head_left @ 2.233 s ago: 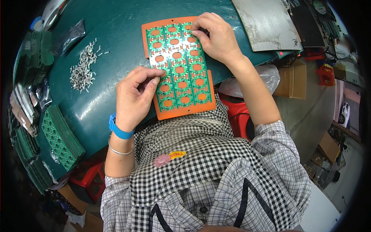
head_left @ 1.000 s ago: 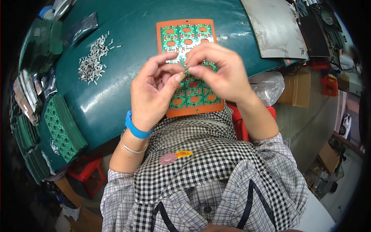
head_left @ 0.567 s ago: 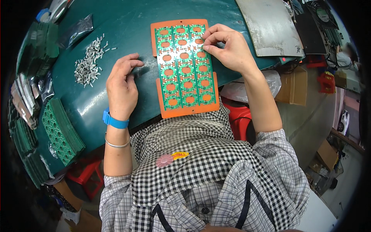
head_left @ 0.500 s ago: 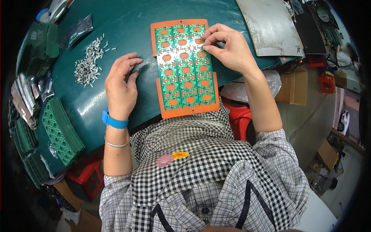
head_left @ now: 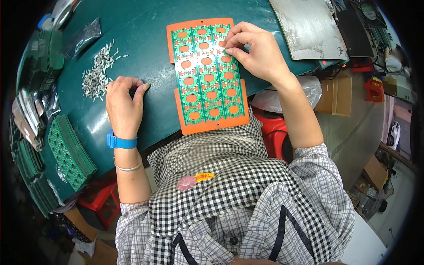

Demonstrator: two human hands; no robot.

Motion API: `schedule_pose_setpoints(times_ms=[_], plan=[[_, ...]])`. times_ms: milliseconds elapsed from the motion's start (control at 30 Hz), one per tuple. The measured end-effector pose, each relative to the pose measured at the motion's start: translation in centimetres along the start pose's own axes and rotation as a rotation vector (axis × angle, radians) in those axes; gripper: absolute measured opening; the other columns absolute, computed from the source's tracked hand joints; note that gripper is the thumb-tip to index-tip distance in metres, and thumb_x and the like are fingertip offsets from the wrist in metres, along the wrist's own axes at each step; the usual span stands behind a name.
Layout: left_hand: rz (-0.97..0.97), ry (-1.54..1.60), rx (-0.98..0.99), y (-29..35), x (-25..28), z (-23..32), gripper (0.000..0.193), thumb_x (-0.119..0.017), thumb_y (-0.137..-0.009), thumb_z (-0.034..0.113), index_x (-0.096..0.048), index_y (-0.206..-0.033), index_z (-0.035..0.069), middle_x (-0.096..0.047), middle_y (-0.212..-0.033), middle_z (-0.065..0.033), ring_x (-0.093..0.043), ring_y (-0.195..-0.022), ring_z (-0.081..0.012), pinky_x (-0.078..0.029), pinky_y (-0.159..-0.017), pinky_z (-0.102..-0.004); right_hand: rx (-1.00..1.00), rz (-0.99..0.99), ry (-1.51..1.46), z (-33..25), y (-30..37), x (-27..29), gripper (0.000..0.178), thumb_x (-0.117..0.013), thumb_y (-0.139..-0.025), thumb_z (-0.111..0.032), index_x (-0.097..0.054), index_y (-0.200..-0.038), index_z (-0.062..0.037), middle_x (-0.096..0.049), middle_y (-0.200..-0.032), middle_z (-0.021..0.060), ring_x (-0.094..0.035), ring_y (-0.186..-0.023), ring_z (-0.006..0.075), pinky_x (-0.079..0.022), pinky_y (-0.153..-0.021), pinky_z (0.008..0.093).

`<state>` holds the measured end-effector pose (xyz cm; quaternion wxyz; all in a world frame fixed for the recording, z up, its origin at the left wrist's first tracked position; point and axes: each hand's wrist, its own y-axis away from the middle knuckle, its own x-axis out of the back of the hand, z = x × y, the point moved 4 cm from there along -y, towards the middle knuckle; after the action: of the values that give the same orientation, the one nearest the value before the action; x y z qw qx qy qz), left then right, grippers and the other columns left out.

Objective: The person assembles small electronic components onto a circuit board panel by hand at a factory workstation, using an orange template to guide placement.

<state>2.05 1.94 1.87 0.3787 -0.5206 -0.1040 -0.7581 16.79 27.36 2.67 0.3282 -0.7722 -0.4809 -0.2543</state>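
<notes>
A green circuit board panel [head_left: 190, 82] with rows of oval openings lies on an orange tray [head_left: 212, 128] at the table's front edge. My right hand [head_left: 260, 53] is over the panel's upper right part, thumb and index finger closed in a pinch at an opening; whatever they grip is too small to make out. My left hand [head_left: 125, 106] hovers left of the tray, just beside a pile of small white and grey parts [head_left: 98, 73]. Its fingers are curled, with the thumb tip close to the index finger; anything between them is hidden.
Stacks of green circuit boards [head_left: 70, 152] stand along the left edge. A dark plastic bag [head_left: 84, 37] lies behind the pile. At the back right is a worn metal plate [head_left: 311, 31]. A red stool [head_left: 273, 132] and a cardboard box [head_left: 336, 95] are below the table.
My left hand has moved left and toward me, from beside the tray to the pile, its fingers curling more. My right hand, still at the panel, has shifted slightly left in view along with the tray.
</notes>
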Motion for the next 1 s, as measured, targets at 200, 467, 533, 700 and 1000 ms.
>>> schedule_pose_setpoints(times_ms=[200, 467, 533, 700, 1000], plan=[[-0.019, 0.082, 0.036, 0.1, 0.5, -0.8, 0.011, -0.074, -0.073, 0.006, -0.065, -0.079, 0.003, -0.061, -0.078, -0.0088, -0.056, -0.077, -0.0276, -0.045, -0.071, -0.0373, 0.098, -0.035, 0.083, -1.2, -0.2, 0.1, 0.007, -0.073, -0.073, -0.004, -0.068, -0.078, -0.0021, -0.065, -0.090, 0.0066, -0.065, -0.077, 0.0238, -0.053, -0.068, 0.0336], [-0.083, 0.030, -0.040, 0.1, 0.0, -0.5, 0.012, -0.068, -0.078, 0.004, -0.058, -0.081, 0.001, -0.055, -0.076, -0.0113, -0.054, -0.074, -0.0281, -0.044, -0.068, -0.0368, 0.087, -0.045, 0.057, -1.1, 0.2, -0.1, 0.005, -0.069, -0.074, -0.001, -0.068, -0.078, 0.0004, -0.066, -0.087, 0.0085, -0.067, -0.078, 0.0252, -0.054, -0.070, 0.0336], [-0.087, 0.044, -0.020, 0.2, 0.0, -0.5, 0.011, -0.068, -0.078, 0.004, -0.057, -0.081, 0.001, -0.057, -0.079, -0.0114, -0.054, -0.076, -0.0295, -0.044, -0.070, -0.0383, 0.128, -0.028, 0.132, -1.8, 0.0, 0.0, 0.004, -0.067, -0.074, 0.002, -0.067, -0.078, 0.0022, -0.066, -0.086, 0.0102, -0.068, -0.080, 0.0254, -0.055, -0.070, 0.0348], [-0.007, 0.163, 0.047, 0.3, 0.4, -1.0, 0.011, -0.066, -0.081, 0.002, -0.055, -0.080, 0.000, -0.060, -0.076, -0.0128, -0.058, -0.070, -0.0292, -0.047, -0.066, -0.0381, -0.003, -0.052, 0.027, -0.9, -0.1, 0.2, 0.004, -0.069, -0.075, 0.000, -0.066, -0.078, 0.0015, -0.066, -0.088, 0.0096, -0.067, -0.078, 0.0266, -0.054, -0.072, 0.0346], [0.064, 0.291, 0.157, 0.7, 0.5, -0.5, 0.007, -0.067, -0.084, 0.003, -0.061, -0.085, 0.001, -0.063, -0.070, -0.0066, -0.053, -0.058, -0.0127, -0.047, -0.059, -0.0271, -0.106, -0.015, 0.035, -0.3, 0.0, 0.0, 0.004, -0.070, -0.078, -0.004, -0.068, -0.079, -0.0004, -0.063, -0.095, 0.0056, -0.065, -0.080, 0.0222, -0.053, -0.072, 0.0326]])
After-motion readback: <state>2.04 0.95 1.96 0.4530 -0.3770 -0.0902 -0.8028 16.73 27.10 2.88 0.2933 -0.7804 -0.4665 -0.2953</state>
